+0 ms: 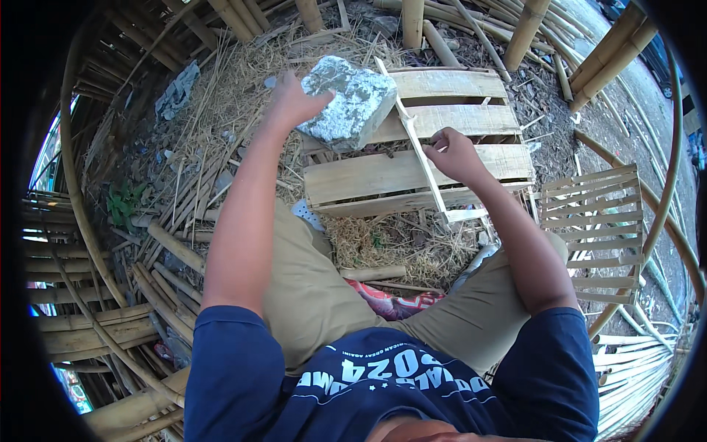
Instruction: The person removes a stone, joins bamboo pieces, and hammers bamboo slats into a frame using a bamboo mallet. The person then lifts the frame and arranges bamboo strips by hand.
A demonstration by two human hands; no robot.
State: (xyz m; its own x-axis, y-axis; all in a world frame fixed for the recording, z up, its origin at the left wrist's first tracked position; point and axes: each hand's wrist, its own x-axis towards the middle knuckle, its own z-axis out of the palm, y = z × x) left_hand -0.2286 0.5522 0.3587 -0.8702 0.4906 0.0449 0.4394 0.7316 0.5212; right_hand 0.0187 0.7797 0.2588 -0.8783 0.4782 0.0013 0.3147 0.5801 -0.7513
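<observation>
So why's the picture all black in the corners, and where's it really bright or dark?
In the head view, the round fisheye lens leaves the corners black; in that view, the bamboo poles at upper left look dim, the pale strips at lower right look nearly washed out, and the stone has bright whitish patches on top.

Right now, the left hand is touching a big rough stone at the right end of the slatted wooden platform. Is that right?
Not quite: the head view shows the big rough stone at the left end of the slatted wooden platform. The left hand is indeed touching it.
</observation>
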